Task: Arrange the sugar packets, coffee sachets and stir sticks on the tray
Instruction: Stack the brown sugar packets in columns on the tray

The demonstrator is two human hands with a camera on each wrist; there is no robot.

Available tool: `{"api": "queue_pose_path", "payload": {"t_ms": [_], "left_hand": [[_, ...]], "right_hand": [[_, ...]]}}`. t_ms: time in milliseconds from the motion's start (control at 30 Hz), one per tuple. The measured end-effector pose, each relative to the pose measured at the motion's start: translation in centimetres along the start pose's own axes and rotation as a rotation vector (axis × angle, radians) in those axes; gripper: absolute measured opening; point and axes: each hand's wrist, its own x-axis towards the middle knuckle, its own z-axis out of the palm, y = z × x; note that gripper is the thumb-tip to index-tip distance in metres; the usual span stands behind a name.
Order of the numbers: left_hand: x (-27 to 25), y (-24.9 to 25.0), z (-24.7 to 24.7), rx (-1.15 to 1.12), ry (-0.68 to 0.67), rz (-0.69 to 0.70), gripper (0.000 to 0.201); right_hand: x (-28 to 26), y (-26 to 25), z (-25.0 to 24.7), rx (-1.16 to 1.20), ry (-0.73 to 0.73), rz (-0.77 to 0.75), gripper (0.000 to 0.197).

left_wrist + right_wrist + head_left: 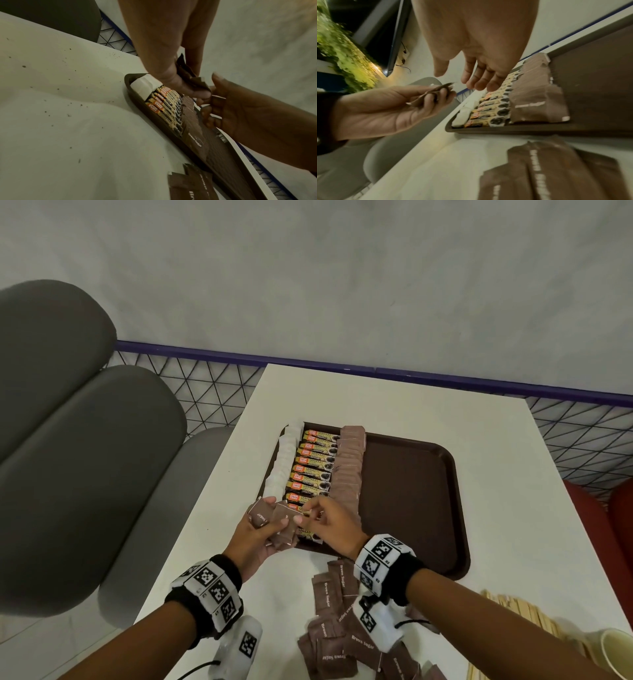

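A brown tray lies on the white table. Along its left side run three rows: white sugar packets, coffee sachets and brown sugar packets. My left hand hovers over the tray's near left corner and grips a small stack of brown sugar packets, thumb on top. My right hand is just to its right, fingers relaxed and spread, close to the stack and holding nothing. Loose brown sugar packets lie on the table in front of the tray. Wooden stir sticks lie at the front right.
A paper cup stands at the bottom right corner beside the sticks. Grey seat backs are to the left of the table, a red seat to the right. The tray's right half is bare.
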Motion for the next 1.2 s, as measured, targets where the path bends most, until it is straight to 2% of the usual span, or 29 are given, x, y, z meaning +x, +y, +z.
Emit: {"api": "queue_pose_path", "payload": {"t_ms": [100, 233, 400, 533, 700, 833, 967, 1067, 1167, 1200], "left_hand": [[-0.3, 0.1, 0.5, -0.017, -0.003, -0.015, 0.031], [-0.6, 0.1, 0.1, -0.029, -0.009, -0.044, 0.03], [-0.7, -0.3, -0.9, 0.009, -0.001, -0.032, 0.049], [-0.6, -0.1, -2.0, 0.001, 0.035, 0.02, 0.046], [-0.2, 0.2, -3.2, 0.008, 0.11, 0.031, 0.043], [0.0, -0.1, -3.6, 0.011, 0.127, 0.024, 0.046], [0.0, -0.1, -3.2, 0.01, 0.102, 0.015, 0.045], [0.1, -0.3, -3.0, 0.013, 0.088, 0.009, 0.045], [0.4, -0.3, -2.8, 0.022, 0.084, 0.006, 0.05], [0.4, -0.3, -2.6, 0.027, 0.086, 0.002, 0.05]], "right_hand": [[0.0, -0.5, 1.5, 0.201, -0.1, 0.028, 0.036], [0.1, -0.3, 1.9, 0.286, -0.079, 0.063, 0.028], [0.2, 0.2, -0.4, 0.267, 0.096, 0.155, 0.023], [-0.6, 1.9, -3.4, 0.343, 0.252, 0.227, 0.026], [-1.8, 4.2, -4.8, 0.183, 0.351, 0.323, 0.023], [-2.2, 6.0, -4.1, 0.168, 0.327, 0.397, 0.02], [-2.3, 6.6, -3.1, 0.123, 0.32, 0.378, 0.022], [-2.4, 6.4, -2.6, -0.018, 0.333, 0.343, 0.021], [-2.4, 6.1, -2.3, -0.318, 0.302, 0.306, 0.01], [-2.4, 6.1, -2.3, -0.405, 0.299, 0.295, 0.014]]}}
